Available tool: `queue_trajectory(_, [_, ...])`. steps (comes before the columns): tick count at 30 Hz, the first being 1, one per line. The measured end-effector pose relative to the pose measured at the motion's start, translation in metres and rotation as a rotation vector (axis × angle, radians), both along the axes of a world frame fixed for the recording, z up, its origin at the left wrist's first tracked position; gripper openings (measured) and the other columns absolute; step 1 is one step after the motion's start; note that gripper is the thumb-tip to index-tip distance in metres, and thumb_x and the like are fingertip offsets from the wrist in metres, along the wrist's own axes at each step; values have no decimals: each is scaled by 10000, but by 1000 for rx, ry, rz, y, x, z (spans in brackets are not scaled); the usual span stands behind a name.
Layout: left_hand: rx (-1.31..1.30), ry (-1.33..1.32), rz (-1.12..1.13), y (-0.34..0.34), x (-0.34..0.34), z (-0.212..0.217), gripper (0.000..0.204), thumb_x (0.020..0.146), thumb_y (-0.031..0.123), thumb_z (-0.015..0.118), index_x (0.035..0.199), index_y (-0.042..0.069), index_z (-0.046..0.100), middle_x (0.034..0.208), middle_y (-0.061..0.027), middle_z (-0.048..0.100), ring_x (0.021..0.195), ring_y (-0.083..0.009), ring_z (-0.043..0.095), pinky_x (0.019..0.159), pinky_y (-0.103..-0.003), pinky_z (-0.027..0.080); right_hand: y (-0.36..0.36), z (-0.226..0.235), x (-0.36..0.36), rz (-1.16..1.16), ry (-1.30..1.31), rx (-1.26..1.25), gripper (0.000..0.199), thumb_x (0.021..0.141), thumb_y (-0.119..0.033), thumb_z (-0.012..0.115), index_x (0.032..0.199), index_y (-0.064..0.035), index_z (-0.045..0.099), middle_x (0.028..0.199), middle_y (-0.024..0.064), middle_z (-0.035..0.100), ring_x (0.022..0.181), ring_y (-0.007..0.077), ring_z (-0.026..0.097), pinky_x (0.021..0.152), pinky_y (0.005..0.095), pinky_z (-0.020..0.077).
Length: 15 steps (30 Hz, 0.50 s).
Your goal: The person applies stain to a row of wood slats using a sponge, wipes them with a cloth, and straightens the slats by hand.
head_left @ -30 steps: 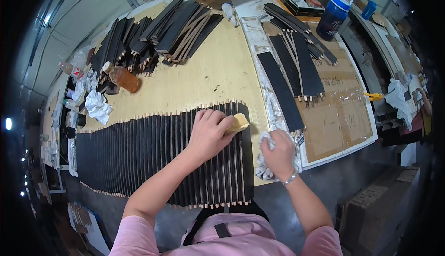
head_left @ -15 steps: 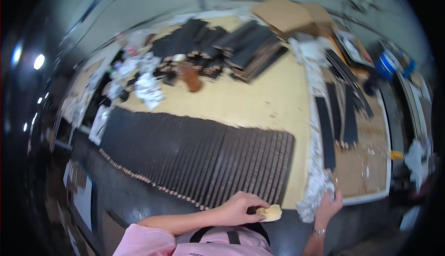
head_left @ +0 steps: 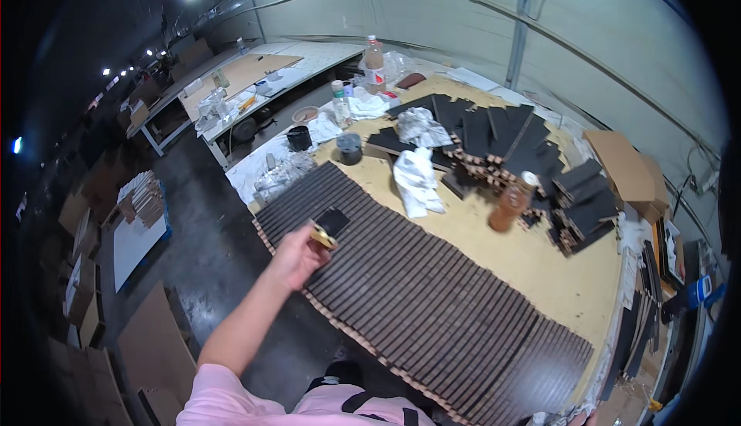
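My left hand (head_left: 297, 258) is closed around a yellow sponge (head_left: 322, 237) whose far side looks black. It is over the left part of a long row of dark wooden strips (head_left: 432, 295), laid edge to edge with bare, pale ends toward me. I cannot tell whether the sponge touches the strips. Only a bit of my right hand (head_left: 584, 417) shows at the lower edge, beside crumpled whitish sheeting (head_left: 549, 418) at the near right end of the row. The fingers of that hand are mostly hidden.
Beyond the row lie a crumpled white cloth (head_left: 417, 183), a bottle of brown liquid (head_left: 509, 204) and piled dark strips (head_left: 494, 136). Dark tubs (head_left: 349, 149) and bottles (head_left: 374, 63) stand at the far left. A cardboard box (head_left: 627, 167) sits far right. Another workbench (head_left: 309, 59) stands behind.
My left hand has carried the sponge from the near right end of the row to its left part. The view has swung left, leaving my right hand almost out of sight.
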State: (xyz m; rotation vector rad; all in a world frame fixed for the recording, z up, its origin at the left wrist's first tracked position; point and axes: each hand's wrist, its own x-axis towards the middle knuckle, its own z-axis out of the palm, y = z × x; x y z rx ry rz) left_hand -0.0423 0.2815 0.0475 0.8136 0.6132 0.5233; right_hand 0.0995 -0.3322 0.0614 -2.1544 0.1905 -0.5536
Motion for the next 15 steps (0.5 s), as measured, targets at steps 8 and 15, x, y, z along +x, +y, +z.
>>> queue_trajectory(8, [383, 547, 97, 310, 7, -26, 427, 1074, 420, 467, 1048, 45, 671, 811, -127, 751, 599, -119, 621, 610, -284, 507, 250, 17, -66, 281, -28, -145, 171, 951, -106, 631, 876, 47, 621, 699, 141, 556, 642, 243, 484, 613, 408, 437])
queue_trajectory(15, [390, 479, -22, 418, 31, -48, 408, 1038, 425, 489, 986, 64, 672, 806, -126, 749, 565, -104, 574, 583, -287, 472, 315, 45, -109, 378, -27, -231, 120, 946, -10, 616, 834, 21, 584, 676, 71, 487, 626, 157, 440, 566, 337, 391])
